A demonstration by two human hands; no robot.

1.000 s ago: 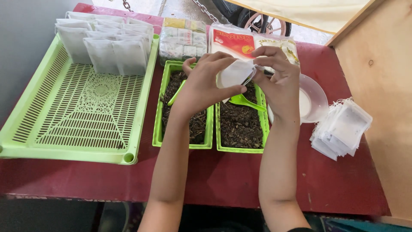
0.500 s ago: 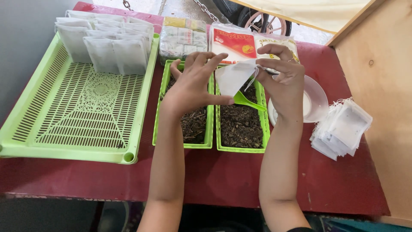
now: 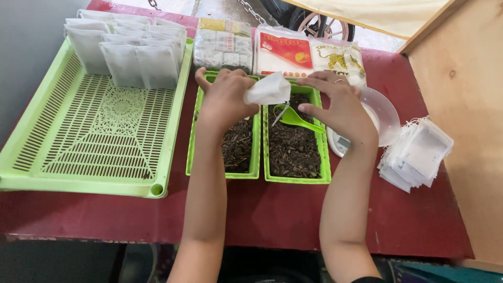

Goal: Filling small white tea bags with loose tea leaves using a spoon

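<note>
Over the red table [image 3: 272, 209], left-hand fingers [image 3: 238, 86] pinch a white pouch [image 3: 268, 90] (right-hand fingers [image 3: 319, 111] loosely spread beside it).

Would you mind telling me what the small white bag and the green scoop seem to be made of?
The small white bag in the left hand looks like thin, matte filter paper or non-woven fabric: it creases softly. The green scoop by the right hand looks like moulded plastic, smooth and slightly glossy.

Bare forearms, ring on right hand [image 3: 343, 107]
</note>
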